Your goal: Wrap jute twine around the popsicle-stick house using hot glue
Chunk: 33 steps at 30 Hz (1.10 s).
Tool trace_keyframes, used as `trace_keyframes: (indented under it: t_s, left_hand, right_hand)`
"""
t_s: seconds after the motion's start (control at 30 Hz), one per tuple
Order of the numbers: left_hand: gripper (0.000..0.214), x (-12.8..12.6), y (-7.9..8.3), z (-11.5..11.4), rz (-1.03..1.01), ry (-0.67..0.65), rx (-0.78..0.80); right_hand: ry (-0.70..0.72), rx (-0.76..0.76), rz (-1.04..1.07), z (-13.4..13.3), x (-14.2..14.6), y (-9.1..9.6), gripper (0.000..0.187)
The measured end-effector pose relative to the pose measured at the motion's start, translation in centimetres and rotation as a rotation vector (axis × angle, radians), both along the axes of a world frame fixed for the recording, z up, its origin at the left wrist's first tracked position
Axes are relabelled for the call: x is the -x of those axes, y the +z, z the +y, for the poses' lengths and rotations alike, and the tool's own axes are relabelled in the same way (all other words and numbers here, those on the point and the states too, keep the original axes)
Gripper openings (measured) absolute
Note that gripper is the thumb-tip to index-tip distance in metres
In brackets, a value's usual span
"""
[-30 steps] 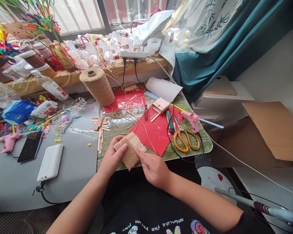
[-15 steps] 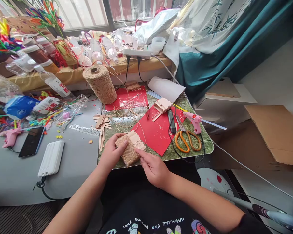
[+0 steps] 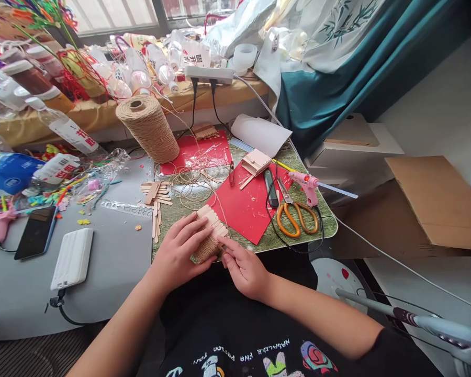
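Observation:
A small panel of wooden craft sticks half wrapped in jute twine point(image 3: 209, 233) lies at the near edge of the green mat point(image 3: 322, 217). My left hand point(image 3: 178, 250) rests over its wrapped left part, fingers laid across it and holding it down. My right hand point(image 3: 242, 267) pinches the panel's lower right edge with thumb and forefinger. A strand of twine runs from the panel up past loose coils point(image 3: 190, 184) to a big jute spool point(image 3: 147, 127).
Red paper sheets point(image 3: 247, 207), orange scissors point(image 3: 295, 217), a pink glue gun point(image 3: 306, 187) and a black knife point(image 3: 270, 188) lie right of the hands. Loose sticks point(image 3: 156, 201), a ruler, a white power bank point(image 3: 73, 258) and a phone point(image 3: 36, 238) lie left. Cluttered windowsill behind.
The panel has come down from a slightly raised hold onto the mat. My left hand has slid over the top of the wrapped part; the right hand stays at the lower edge.

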<state>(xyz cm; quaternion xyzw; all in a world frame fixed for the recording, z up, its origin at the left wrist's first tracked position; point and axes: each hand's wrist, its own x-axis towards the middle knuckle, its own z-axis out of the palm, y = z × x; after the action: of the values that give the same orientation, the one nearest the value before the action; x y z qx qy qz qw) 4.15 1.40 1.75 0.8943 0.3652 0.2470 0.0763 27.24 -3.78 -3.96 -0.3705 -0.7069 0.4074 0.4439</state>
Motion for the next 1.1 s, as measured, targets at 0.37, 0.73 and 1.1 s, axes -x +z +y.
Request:
trace_keyframes:
  t_s: [0.37,0.73,1.1]
  left_hand:
    - [0.064,-1.0,-0.2,-1.1,0.002,0.117,-0.023]
    - [0.028,-3.6,0.5,-2.0,-0.111,0.293,0.058]
    - [0.038,-3.3,0.1,-1.7,-0.136,0.275,0.095]
  right_hand:
    - [-0.050,-0.208,-0.084,0.1,-1.2,-1.5,0.049]
    - [0.003,-0.338,-0.240,0.5,-2.0,-1.0,0.054]
    - [-0.035,-0.386,-0.235,3.8,-5.3,2.7,0.018]
